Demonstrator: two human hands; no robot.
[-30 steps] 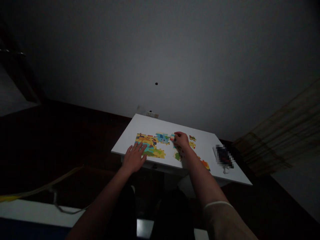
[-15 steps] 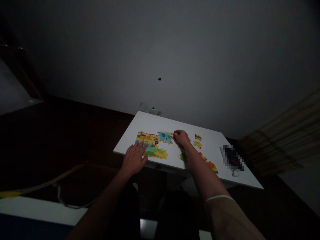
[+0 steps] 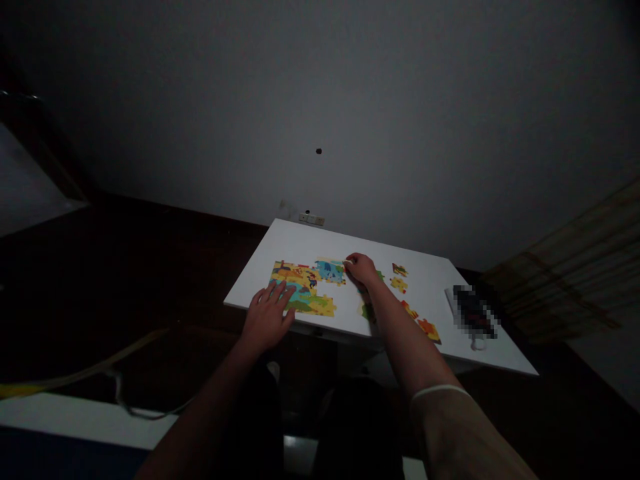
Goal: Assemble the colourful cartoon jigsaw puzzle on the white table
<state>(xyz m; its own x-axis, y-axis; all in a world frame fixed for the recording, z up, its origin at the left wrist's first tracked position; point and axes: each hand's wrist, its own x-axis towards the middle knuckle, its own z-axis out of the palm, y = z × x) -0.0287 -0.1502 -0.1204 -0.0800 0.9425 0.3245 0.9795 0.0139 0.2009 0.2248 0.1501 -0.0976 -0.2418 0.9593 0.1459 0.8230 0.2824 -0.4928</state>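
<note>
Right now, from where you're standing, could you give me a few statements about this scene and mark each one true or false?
1. The left hand rests on the jigsaw puzzle. True.
2. The right hand is at the edge of the puzzle's blue area. True.
3. The puzzle lies on a dark wooden table. False: it lies on a white tabletop.
4. Every piece is joined together. False: loose pieces lie to the right of the joined section.
5. A band circles the left arm. False: the thin white band is on the right arm.
</note>
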